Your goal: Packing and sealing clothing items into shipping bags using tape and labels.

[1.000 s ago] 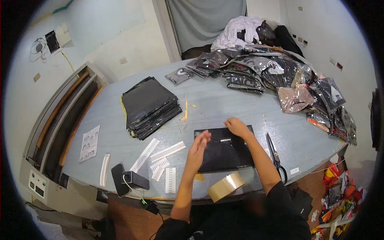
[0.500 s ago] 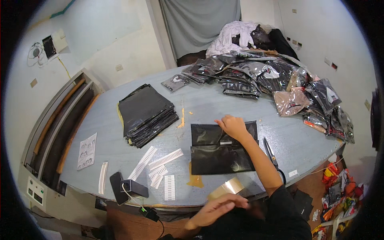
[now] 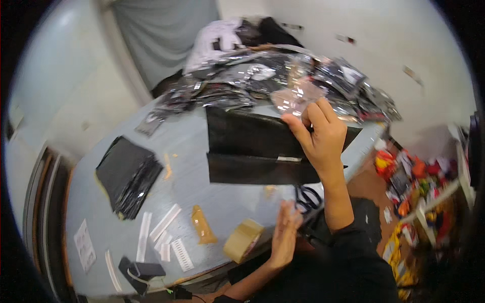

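The right hand [image 3: 323, 136] is closed in a pinch on the upper edge of a black plastic mailing bag [image 3: 247, 134], toward its right end, and the bag is held up before the body, apparently above the table, with its lower part folded as a band across the front. A small white label [image 3: 289, 159] is seen at the fold. The left hand [image 3: 285, 237], somewhat blurred, is held below the bag and apart from it, released, its fingers extended. Just beyond the left fingers, black-handled scissors [image 3: 307, 198] are partly hidden by the bag. To the left of that hand, a roll of brown packing tape [image 3: 242, 241] is placed near the front edge of the grey table [image 3: 184, 177], with a flat amber patch [image 3: 202, 226] beside it. Farther left, white label strips [image 3: 183, 255] are scattered near a black box-shaped device [image 3: 146, 270] with a pale cable, and a printed sheet [image 3: 85, 246] is laid near the left edge. Behind these, a stack of black bags [image 3: 129, 174] is set down. Along the far side, garments in clear plastic [image 3: 262, 70] are heaped, backed by white cloth [image 3: 214, 38] and a grey curtain [image 3: 156, 35].
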The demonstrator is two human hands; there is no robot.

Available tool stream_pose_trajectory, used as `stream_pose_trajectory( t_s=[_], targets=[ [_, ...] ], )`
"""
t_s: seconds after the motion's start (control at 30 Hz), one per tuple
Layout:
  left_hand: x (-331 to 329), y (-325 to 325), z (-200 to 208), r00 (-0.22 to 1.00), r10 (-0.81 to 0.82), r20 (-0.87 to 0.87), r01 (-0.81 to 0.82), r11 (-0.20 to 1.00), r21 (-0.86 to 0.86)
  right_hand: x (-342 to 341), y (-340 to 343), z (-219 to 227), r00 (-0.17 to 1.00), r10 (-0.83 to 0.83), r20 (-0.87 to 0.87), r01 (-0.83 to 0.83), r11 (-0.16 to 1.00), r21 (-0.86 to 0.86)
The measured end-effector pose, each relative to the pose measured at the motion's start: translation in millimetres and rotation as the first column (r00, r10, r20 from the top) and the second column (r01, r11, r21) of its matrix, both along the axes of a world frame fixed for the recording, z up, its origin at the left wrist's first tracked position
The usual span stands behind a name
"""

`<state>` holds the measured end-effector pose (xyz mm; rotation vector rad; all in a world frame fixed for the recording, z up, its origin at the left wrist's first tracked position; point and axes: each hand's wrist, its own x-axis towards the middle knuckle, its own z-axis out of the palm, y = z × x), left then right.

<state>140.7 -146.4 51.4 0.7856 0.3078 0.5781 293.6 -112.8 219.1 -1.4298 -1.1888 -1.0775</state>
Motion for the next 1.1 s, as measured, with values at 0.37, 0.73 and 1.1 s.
stream_pose_trajectory(
  t_s=[0.37, 0.73, 1.1],
  targets=[
    [44.3, -54.8, -9.6, 0.989, -0.145, -0.016, 0.145, 0.989, -0.015, 32.0, -183.9, -34.9, 0.822, -0.511, -0.249, 0.518, 0.854, -0.043],
    [60.3, -81.8, -26.6, 0.910, -0.376, -0.176, 0.412, 0.865, 0.285, 150.4, -339.2, -315.2, 0.223, -0.851, -0.475, 0.839, 0.416, -0.352],
    [59.8, -56.8, -39.0, 0.900, -0.392, -0.191, 0.422, 0.893, 0.156, 147.4, -267.1, -332.4, 0.328, -0.532, -0.781, 0.797, 0.600, -0.075]
  ],
)
